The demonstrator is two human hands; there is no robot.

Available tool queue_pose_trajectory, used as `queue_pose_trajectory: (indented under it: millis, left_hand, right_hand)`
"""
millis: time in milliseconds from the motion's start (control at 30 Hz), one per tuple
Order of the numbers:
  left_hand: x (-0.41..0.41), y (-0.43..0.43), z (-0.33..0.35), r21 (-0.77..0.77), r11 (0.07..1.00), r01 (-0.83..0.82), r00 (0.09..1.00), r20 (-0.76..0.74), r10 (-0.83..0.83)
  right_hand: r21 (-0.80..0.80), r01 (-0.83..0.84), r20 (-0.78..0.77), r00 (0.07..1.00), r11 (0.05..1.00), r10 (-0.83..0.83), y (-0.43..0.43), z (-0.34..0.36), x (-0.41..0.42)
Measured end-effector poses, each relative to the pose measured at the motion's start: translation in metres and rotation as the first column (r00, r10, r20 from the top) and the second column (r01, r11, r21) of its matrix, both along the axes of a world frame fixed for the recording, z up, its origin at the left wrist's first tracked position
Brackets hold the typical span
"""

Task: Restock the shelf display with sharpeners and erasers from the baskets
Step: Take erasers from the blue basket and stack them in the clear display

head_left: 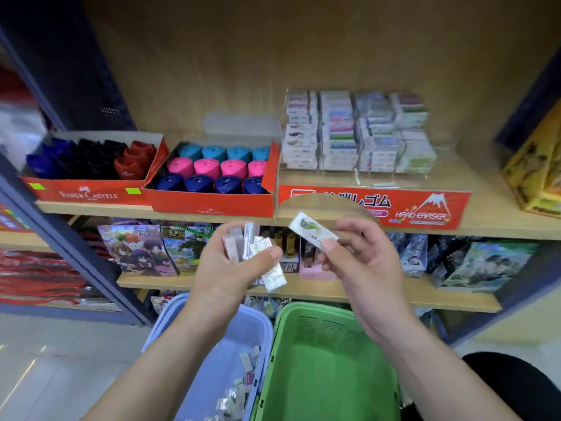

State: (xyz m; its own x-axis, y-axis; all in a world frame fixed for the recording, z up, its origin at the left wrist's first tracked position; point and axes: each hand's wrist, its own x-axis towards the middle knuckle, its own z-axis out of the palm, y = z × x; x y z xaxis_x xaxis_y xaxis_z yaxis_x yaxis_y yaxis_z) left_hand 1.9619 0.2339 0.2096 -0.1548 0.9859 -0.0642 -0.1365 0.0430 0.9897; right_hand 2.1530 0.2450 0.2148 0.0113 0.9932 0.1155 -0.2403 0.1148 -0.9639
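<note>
L hand is curled round a small bunch of wrapped erasers, thumb in front, fingers behind. R hand pinches one white eraser w/ a green picture on it, btwn thumb & fingertips. It is tilted, near the bunch but not touching it. Both hands are up in front of the shelf edge, above two baskets.

The light blue basket is under the L arm & has loose erasers in it. The green basket is right beside it, under the R arm.

On the top wood shelf, just behind the R hand, sits the eraser display w/ a red front & clear walls. Stacks of erasers fill its back part. Right next to it on the left is a red sharpener box w/ rows of teal, pink & dark blue sharpeners. Further left is a Faber-Castell box w/ blue, black & red ones. A yellow box is at the far right. The lower shelf holds cartoon picture packs.
</note>
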Motion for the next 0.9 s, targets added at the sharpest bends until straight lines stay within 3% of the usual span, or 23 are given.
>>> queue_pose_trajectory:
  millis: [200,633,900]
  left_hand:
    - [0.03,0.022,0.041,0.101,0.994,0.044,0.997,-0.073,-0.037]
    - [0.051,0.093,0.097,0.148,0.989,0.017,0.988,-0.156,0.006]
    - [0.06,0.131,0.101,0.166,0.986,-0.008,0.98,-0.192,0.04]
  right_hand:
    - [0.091,0.125,-0.028,0.992,0.988,-0.123,0.01,0.029,0.041]
    - [0.163,0.359,0.195,0.902,0.919,-0.386,0.081,0.08,0.119]
    - [0.153,0.417,0.297,0.845,0.896,-0.444,0.145,0.095,0.139]
